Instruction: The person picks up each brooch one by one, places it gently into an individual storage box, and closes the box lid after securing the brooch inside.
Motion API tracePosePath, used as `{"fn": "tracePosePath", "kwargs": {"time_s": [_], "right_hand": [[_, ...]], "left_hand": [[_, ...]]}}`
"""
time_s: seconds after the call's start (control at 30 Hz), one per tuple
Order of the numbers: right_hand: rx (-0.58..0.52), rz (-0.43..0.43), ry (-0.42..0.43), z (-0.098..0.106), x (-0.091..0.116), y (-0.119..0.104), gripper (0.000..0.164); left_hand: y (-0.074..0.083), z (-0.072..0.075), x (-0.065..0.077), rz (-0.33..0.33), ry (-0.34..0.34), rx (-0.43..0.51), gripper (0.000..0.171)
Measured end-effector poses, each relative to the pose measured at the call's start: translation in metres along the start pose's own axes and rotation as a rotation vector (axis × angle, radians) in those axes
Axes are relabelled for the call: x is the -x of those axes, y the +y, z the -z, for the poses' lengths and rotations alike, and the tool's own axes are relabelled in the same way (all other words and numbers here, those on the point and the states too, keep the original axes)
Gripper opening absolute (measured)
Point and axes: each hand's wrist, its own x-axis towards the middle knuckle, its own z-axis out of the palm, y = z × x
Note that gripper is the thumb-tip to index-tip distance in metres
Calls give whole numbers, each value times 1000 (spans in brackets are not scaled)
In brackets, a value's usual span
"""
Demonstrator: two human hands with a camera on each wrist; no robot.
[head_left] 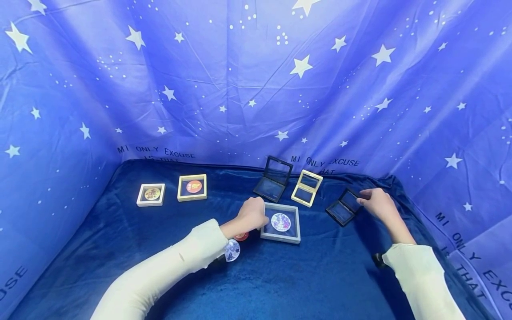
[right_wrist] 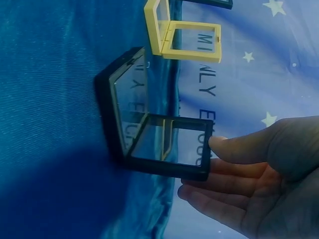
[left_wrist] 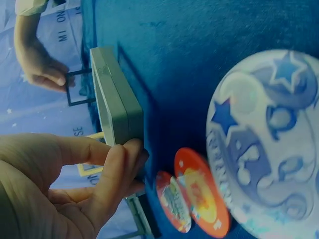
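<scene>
My left hand grips the left edge of a grey square display frame, its thumb and fingers at one corner in the left wrist view. Inside this closed frame shows a round purple-and-white badge. Off to the right, my right hand pinches the raised lid of a small black display frame between thumb and fingers. That frame is unfolded, its base on the blue cloth. Under my left forearm lie a white-and-purple badge and a red badge, partly covered in the head view.
A larger black frame and a cream frame stand unfolded at the back. On the left are two closed pale frames, one with a gold badge, one with an orange badge. A starry curtain rises behind the cloth.
</scene>
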Motion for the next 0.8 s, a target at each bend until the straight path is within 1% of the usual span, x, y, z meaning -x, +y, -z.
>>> {"fn": "tracePosePath", "kwargs": {"time_s": [0.2,0.33,0.37,0.53,0.6,0.8], "right_hand": [[-4,4,-8,-5,-1,4,41],[-1,1,-7,-6,-2,5,41],[-1,3,-3,-6,-2,5,41],[-8,6,16,-7,-3,8,38],[-11,1,22,-7,-4,8,37],[-20,4,26,-7,-3,8,35]], "left_hand": [[-6,18,0,38,37,22,29],[-16,32,-2,60,70,12,31],[-19,35,-3,70,77,8,33],[-37,57,-9,117,103,27,33],[-45,66,-10,116,132,33,29],[-68,88,-14,132,225,35,26]]}}
